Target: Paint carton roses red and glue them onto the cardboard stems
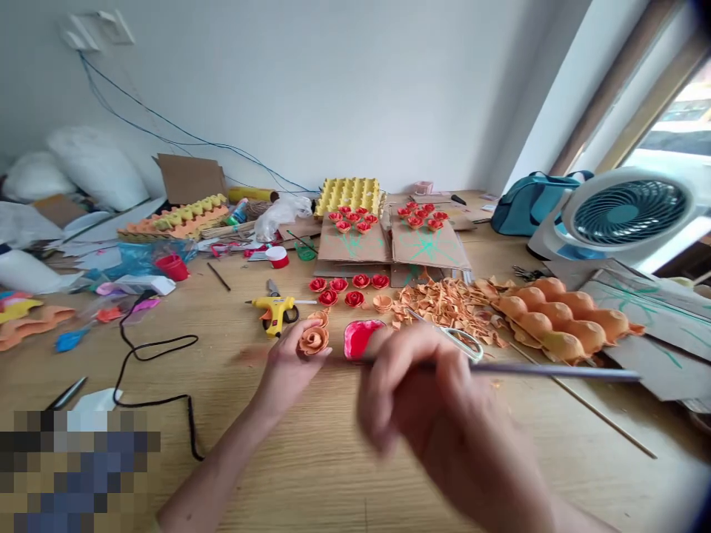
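Note:
My left hand (289, 370) is closed around an unpainted orange rose (314, 340) made of egg-carton pieces, its spiral petals facing up. Another small orange cup (318, 318) is just behind it. In the foreground my right hand (427, 400), blurred by motion, grips a paintbrush (555, 371) whose long dark handle points right; its bristle end is too blurred to make out. Partly behind my right fingers is a shallow container of red paint (362, 339). Several red-painted roses (354, 298) stand in rows beyond, beside an unpainted orange cup (382, 303).
A yellow glue gun (274, 312) lies behind my left hand, near a black cord (161, 344). Right of centre are orange carton scraps (452, 307), scissors (466, 343), an egg carton (561, 314) and a thin stick (600, 414). Cardboard panels (427, 252) with red flowers stand at the back; a fan (622, 211) is right.

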Available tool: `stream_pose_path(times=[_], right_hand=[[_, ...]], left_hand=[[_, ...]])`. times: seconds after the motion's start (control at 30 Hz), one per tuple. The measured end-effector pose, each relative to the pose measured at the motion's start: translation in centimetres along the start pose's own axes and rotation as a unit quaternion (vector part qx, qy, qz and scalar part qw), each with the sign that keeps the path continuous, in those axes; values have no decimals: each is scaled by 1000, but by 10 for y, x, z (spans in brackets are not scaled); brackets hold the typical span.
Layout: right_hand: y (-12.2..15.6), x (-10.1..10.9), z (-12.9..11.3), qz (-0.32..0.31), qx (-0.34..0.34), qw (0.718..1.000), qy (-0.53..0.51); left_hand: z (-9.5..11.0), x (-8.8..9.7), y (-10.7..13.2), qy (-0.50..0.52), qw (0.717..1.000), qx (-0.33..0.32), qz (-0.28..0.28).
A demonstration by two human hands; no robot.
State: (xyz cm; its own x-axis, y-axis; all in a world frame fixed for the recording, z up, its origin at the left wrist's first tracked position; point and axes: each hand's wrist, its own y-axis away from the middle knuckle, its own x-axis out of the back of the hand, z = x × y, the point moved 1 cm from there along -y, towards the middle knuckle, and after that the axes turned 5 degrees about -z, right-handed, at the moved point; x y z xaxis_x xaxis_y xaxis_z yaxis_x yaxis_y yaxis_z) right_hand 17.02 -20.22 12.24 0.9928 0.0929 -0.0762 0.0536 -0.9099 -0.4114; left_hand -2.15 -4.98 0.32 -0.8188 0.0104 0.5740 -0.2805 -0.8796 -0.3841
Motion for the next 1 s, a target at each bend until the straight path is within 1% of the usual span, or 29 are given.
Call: stream_pose_path(times=[0.03, 0.1, 0.13, 0.23, 0.33, 0.4, 0.47, 0.57, 0.63, 0.73, 0.87, 1.0], right_hand=[[-12, 10, 5, 20, -2, 999, -35], [-32, 33, 23, 54, -7, 998, -43], [-38, 44, 35, 47, -11, 998, -34], [-41, 71, 69, 59, -41, 995, 65], [-28, 83, 91, 68, -59, 975, 203], [-20, 85, 96, 45, -62, 955, 287], [-15, 84, 97, 23, -43, 934, 353], [-15, 81, 97, 5, -1, 905, 426], [-17, 79, 97, -13, 15, 891, 453], [-19, 76, 97, -39, 29, 879, 474], [-21, 74, 97, -49, 42, 865, 497], [-20, 72, 97, -68, 24, 862, 502]], left_hand=[[3, -1, -3, 8, 1000, 2, -5], [7, -4, -6, 22, 999, 25, -12], [7, -6, -5, 34, 999, 35, -5], [3, -13, 2, 64, 997, 48, -9], [-4, -16, 10, 75, 996, 34, -26], [-6, -16, 13, 71, 996, 26, -36], [-8, -15, 15, 72, 996, 25, -38], [-7, -14, 18, 77, 996, 27, -35], [-6, -14, 19, 73, 996, 24, -34], [-1, -13, 21, 63, 997, 9, -34], [5, -10, 21, 55, 998, -13, -40], [5, -12, 22, 56, 998, -7, -41]])
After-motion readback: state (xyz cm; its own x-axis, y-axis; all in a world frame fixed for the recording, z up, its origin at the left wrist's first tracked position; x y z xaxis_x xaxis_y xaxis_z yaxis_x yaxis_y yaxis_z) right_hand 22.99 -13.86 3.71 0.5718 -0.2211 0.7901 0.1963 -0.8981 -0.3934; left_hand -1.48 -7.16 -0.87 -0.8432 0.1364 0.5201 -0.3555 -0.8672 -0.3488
